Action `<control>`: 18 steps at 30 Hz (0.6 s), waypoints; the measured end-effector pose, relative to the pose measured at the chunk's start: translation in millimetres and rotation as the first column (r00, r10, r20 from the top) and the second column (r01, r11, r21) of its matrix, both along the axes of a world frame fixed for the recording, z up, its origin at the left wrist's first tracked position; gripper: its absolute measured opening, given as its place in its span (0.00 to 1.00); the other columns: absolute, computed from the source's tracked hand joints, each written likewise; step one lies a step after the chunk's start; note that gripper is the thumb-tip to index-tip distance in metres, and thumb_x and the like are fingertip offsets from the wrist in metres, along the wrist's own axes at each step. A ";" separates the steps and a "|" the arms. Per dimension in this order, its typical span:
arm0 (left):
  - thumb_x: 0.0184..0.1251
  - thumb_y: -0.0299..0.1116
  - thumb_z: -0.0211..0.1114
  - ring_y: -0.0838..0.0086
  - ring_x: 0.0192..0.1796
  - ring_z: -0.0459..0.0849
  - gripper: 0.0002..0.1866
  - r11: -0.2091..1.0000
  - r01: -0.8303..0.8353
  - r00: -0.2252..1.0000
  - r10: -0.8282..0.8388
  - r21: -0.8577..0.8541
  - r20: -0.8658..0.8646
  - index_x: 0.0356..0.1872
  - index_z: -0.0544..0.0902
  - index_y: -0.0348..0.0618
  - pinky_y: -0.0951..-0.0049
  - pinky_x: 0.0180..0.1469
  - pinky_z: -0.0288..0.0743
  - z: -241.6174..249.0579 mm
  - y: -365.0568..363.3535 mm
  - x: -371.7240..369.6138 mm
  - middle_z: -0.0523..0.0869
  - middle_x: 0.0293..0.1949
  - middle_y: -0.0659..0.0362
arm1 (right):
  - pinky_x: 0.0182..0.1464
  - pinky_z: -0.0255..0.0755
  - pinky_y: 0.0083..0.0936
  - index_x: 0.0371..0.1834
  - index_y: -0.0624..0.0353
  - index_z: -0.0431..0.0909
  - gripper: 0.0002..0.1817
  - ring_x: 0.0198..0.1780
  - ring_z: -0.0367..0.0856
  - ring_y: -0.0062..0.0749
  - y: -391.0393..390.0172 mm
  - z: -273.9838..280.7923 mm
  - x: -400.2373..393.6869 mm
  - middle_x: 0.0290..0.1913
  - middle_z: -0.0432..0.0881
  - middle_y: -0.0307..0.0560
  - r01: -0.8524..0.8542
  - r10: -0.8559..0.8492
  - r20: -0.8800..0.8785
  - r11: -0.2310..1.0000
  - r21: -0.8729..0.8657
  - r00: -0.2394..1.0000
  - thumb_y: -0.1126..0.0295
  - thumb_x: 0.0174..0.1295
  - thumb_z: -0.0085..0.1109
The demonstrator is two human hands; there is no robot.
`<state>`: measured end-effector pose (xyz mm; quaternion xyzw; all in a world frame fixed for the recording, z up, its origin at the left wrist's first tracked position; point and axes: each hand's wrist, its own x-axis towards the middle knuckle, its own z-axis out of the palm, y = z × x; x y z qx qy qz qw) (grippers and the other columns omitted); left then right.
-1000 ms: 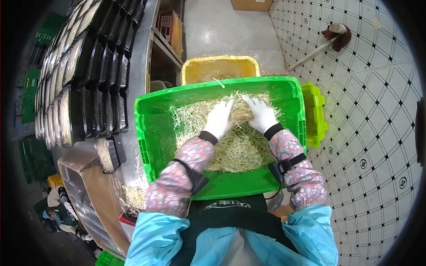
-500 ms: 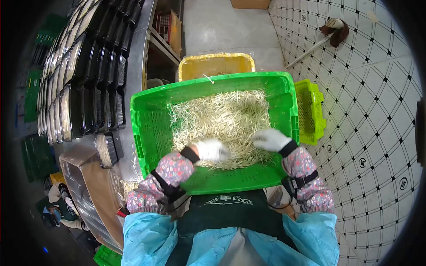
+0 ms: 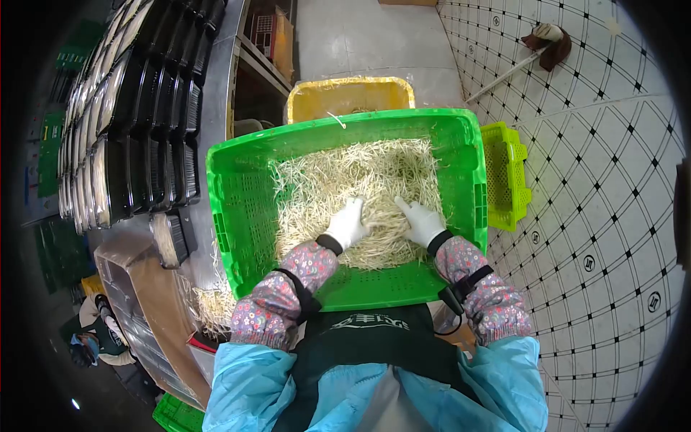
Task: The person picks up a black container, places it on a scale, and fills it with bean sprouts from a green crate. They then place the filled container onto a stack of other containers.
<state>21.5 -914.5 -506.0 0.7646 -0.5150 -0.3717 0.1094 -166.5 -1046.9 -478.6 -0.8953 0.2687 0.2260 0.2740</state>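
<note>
A large green crate [image 3: 248, 205] stands in front of me, with a thick layer of pale bean sprouts [image 3: 317, 180] inside. My left hand [image 3: 348, 223], in a white glove, is in the sprouts near the middle, its fingers curved round a bunch of them. To its right, my right hand [image 3: 423, 222], also gloved, cups the same sprouts from the other side. Loose strands lie between the two palms. The fingertips are partly hidden among the sprouts.
Stacked black trays [image 3: 155, 165] fill the left table. A single filled tray [image 3: 169, 240] and an open carton [image 3: 162, 288] stand nearer. Behind the crate is a yellow bin [image 3: 349, 97]; a yellow-green basket [image 3: 506, 176] is at right. A person [image 3: 101, 338] is at lower left.
Both hands have moved inward and now face each other around the sprouts. My left hand has gone up from the near side of the pile. The view has shifted slightly.
</note>
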 end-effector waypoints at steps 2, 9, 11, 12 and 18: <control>0.52 0.36 0.70 0.49 0.51 0.82 0.32 0.992 -0.115 0.993 0.116 0.050 -0.029 0.60 0.72 0.41 0.59 0.53 0.77 2.5 -13.6 9.7 0.81 0.49 0.41 | 0.55 0.76 0.36 0.71 0.46 0.64 0.42 0.56 0.79 0.49 -16.4 -1.3 9.8 0.61 0.76 0.57 0.096 -0.091 -0.063 0.993 0.075 0.994 0.61 0.48 0.70; 0.52 0.31 0.65 0.51 0.54 0.81 0.27 0.998 0.056 0.977 -0.058 -0.019 -0.206 0.58 0.76 0.49 0.60 0.57 0.75 37.7 -29.8 38.9 0.82 0.53 0.47 | 0.54 0.76 0.34 0.60 0.31 0.77 0.30 0.51 0.81 0.42 -47.7 25.2 25.8 0.50 0.81 0.45 0.236 -0.255 0.328 0.967 0.098 0.909 0.67 0.49 0.64; 0.52 0.31 0.66 0.51 0.58 0.79 0.31 0.990 0.129 0.973 -0.138 -0.061 -0.186 0.62 0.74 0.52 0.60 0.60 0.73 17.0 -16.2 37.0 0.79 0.57 0.46 | 0.58 0.73 0.38 0.64 0.35 0.74 0.34 0.57 0.77 0.45 -49.3 13.4 28.3 0.55 0.79 0.47 0.097 -0.115 0.177 0.990 0.105 0.977 0.60 0.48 0.68; 0.52 0.32 0.66 0.51 0.62 0.76 0.35 0.965 0.205 0.969 -0.224 -0.166 -0.108 0.66 0.71 0.54 0.61 0.64 0.71 8.6 -32.7 50.1 0.77 0.60 0.45 | 0.59 0.72 0.40 0.65 0.36 0.73 0.35 0.60 0.76 0.47 -64.9 7.7 40.8 0.56 0.78 0.49 0.033 -0.043 0.143 0.997 0.068 0.989 0.57 0.48 0.68; 0.46 0.53 0.76 0.49 0.74 0.58 0.58 0.992 -0.081 0.972 0.057 -0.096 -0.226 0.74 0.54 0.37 0.60 0.74 0.56 -24.7 -46.6 42.0 0.62 0.70 0.38 | 0.68 0.63 0.46 0.73 0.53 0.62 0.54 0.71 0.62 0.59 -57.3 -32.9 61.6 0.70 0.64 0.63 0.309 -0.307 -0.039 0.949 0.069 0.951 0.34 0.44 0.67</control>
